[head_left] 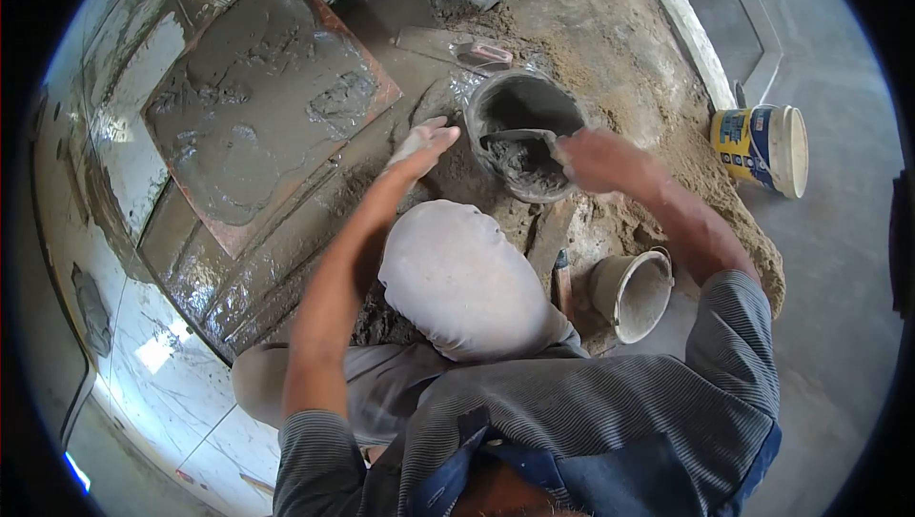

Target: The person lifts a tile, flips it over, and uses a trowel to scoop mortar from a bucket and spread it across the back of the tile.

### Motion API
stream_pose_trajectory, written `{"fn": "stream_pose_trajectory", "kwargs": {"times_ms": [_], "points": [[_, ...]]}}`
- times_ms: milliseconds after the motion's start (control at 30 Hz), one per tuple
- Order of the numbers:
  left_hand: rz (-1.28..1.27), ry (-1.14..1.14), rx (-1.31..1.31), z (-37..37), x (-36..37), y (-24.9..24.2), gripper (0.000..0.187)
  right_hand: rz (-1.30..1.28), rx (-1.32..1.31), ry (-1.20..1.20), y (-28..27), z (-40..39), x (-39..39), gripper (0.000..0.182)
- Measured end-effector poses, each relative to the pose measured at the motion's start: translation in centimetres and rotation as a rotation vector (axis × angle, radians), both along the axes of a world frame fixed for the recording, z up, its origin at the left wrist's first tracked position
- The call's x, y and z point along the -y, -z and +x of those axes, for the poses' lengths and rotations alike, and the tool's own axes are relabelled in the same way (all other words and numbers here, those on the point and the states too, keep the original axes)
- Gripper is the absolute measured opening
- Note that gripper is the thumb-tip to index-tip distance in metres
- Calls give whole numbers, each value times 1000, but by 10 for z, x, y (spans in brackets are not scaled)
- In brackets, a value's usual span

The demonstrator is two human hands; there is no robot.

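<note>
A dark bucket (477, 160) coated in mortar stands in front of me with wet grey mortar (529, 169) inside. My right hand (605, 162), slightly blurred, is closed at the bucket's right rim around what looks like a mortar-coated scoop (519, 136) dipped into the bucket; its handle is hidden. Just left of the bucket, my left hand (424, 147) holds nothing, fingers stretched towards the rim and smeared grey. Farther left lies a large reddish-edged tile (381, 98), its upper face spread with wet mortar (267, 126).
Behind the bucket lies a flat trowel with a red handle (486, 55). A small pale bucket (629, 298) lies tipped near my knee, beside a wooden-handled tool (563, 288). A yellow-and-blue pail (758, 150) stands right, past sandy ground (620, 60). White marble-patterned tiles (157, 355) are at left.
</note>
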State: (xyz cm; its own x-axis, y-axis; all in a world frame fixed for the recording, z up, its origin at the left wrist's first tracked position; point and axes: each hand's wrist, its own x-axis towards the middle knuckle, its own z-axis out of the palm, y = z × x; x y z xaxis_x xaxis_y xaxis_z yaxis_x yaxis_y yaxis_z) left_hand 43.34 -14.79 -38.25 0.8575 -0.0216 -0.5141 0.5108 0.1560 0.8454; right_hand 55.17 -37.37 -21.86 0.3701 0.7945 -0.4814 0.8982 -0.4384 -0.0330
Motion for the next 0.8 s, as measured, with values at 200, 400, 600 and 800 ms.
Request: {"fn": "stream_pose_trajectory", "kwargs": {"times_ms": [200,400,600,800], "points": [[-131,-97,-10,27,17,23,64,10,106,-92,7,-10,-12,14],[-255,-174,196,29,36,21,41,19,32,-160,10,-29,43,14],[-33,51,502,34,60,6,48,-36,-36,129,36,-10,113,24],[86,-48,676,33,88,16,52,18,-204,260,82,-47,138,39]]}}
